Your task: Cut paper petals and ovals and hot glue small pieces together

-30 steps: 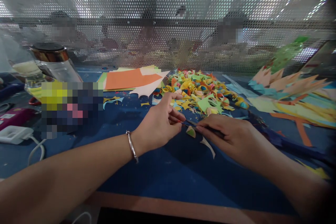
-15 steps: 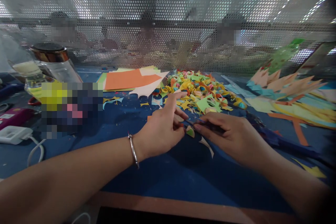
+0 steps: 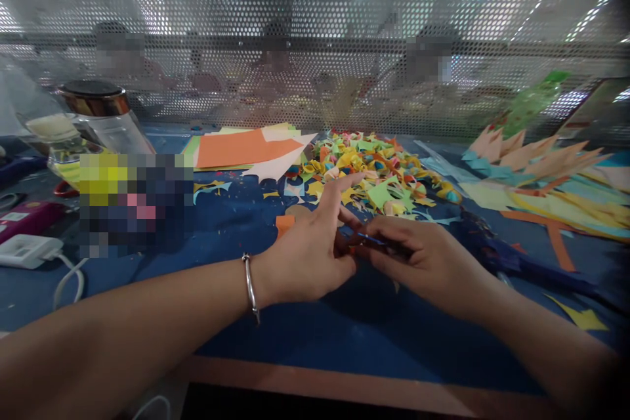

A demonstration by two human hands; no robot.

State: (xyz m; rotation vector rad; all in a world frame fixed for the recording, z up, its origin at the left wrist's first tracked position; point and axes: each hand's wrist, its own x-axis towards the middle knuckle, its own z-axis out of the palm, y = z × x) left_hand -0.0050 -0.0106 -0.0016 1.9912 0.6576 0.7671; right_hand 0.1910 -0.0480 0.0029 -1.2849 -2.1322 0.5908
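Observation:
Both hands meet above the blue table (image 3: 295,335). My right hand (image 3: 423,262) is closed round a thin, dark tool with a bluish shaft (image 3: 371,240), whose exact kind is unclear. The tool's tip points at my left hand (image 3: 312,252), where thumb and fingers are pinched together while the index finger stretches forward. What the left fingers pinch, if anything, is hidden. Ahead of the hands spreads a heap of small coloured paper pieces (image 3: 364,161). An orange paper scrap (image 3: 284,225) lies just beyond the left hand.
Stacked paper sheets (image 3: 229,149) lie at the back left. Folded paper points (image 3: 536,154) and strips stand at right, near a dark-handled tool (image 3: 551,270). A jar (image 3: 105,118), a bottle (image 3: 59,144) and a white charger (image 3: 29,253) are at left. A perforated metal screen (image 3: 315,79) rises behind.
My hands have drawn closer together, the left shifting slightly right. The green paper piece and most of the pale scrap between them are now covered.

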